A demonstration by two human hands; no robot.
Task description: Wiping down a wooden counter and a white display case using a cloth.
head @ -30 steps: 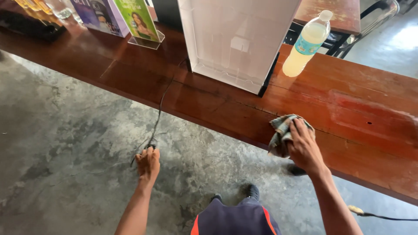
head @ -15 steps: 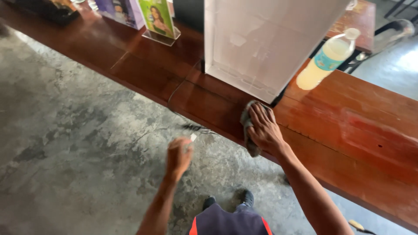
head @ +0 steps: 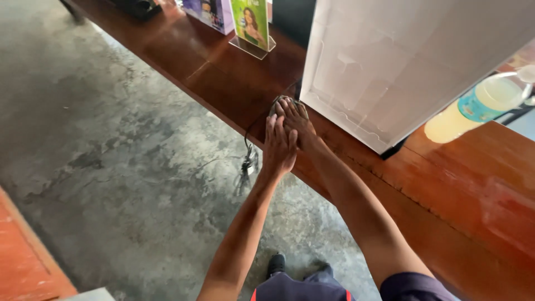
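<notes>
Where the two bare forearms reach out from the near edge, the left hand [head: 280,146] lies flat with its fingers straight and close together at the front edge of the long reddish-brown wooden counter [head: 468,184]. Just beyond, the right hand [head: 295,116] presses down, fingers slightly spread, on a crumpled grey-green cloth [head: 277,102]. It looks soft, light and limp, probably easiest gathered by a bunched fold. A dark cable [head: 246,146] hangs left; the white box [head: 401,67] stands farther right.
</notes>
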